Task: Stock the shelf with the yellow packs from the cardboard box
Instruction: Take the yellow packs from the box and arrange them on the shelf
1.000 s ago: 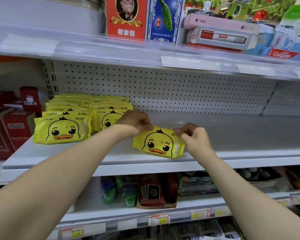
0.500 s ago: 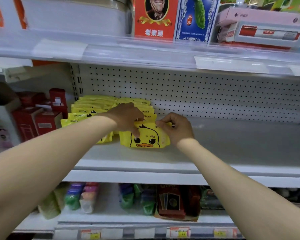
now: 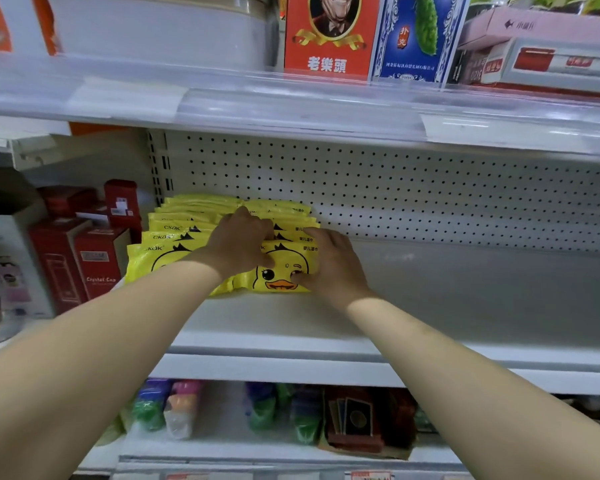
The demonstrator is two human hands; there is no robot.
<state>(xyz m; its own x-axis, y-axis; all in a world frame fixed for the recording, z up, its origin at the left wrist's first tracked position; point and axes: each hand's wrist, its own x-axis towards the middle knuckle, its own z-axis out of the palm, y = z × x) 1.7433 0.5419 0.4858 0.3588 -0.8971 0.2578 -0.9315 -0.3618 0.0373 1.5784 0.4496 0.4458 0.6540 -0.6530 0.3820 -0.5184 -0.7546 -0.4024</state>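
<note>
A yellow pack [image 3: 282,271] with a duck face stands at the front of the right-hand row of yellow packs [image 3: 291,216] on the white middle shelf [image 3: 430,299]. My left hand [image 3: 238,242] grips its top left part, fingers curled over the top edge. My right hand [image 3: 329,265] pinches its right end, thumb on the duck's face. A second row of yellow packs [image 3: 174,237] stands just to the left. The cardboard box is out of view.
Red boxes [image 3: 84,258] stand left of the yellow rows. A perforated back panel [image 3: 430,195] closes the shelf behind. The upper shelf [image 3: 291,105] carries red and blue boxes; the lower shelf [image 3: 291,445] holds coloured packs and card decks.
Both hands have carried the pack left and back from the shelf's front middle and set it against the right-hand row of packs. The camera view has shifted left and closer.
</note>
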